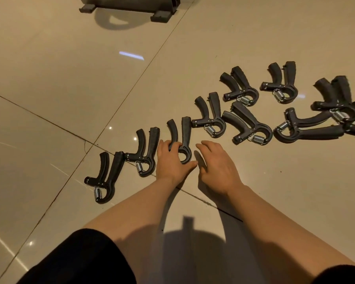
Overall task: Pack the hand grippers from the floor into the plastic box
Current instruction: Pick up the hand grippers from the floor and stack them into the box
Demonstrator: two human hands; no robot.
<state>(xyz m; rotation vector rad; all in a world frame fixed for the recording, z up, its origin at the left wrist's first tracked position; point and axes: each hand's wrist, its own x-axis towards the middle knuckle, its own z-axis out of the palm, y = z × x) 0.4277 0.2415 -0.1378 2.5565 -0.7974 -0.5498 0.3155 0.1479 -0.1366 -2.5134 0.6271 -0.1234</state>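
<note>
Left hand [170,160] fingers curled around looped end of hand gripper [180,138] on tiled floor [59,78]; handles point away. Right hand [215,162] spread, empty, just beside. Plastic box unseen.

The left hand [171,160] hides one hand gripper's [182,138] spring.

Black hand grippers [210,114], seemingly beige floor [59,68]

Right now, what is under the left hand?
Under the left hand lies one black hand gripper on the tiled floor. Its two handles and its curved loop show. The fingers cover the junction, so its spring and knob cannot be seen.
</note>
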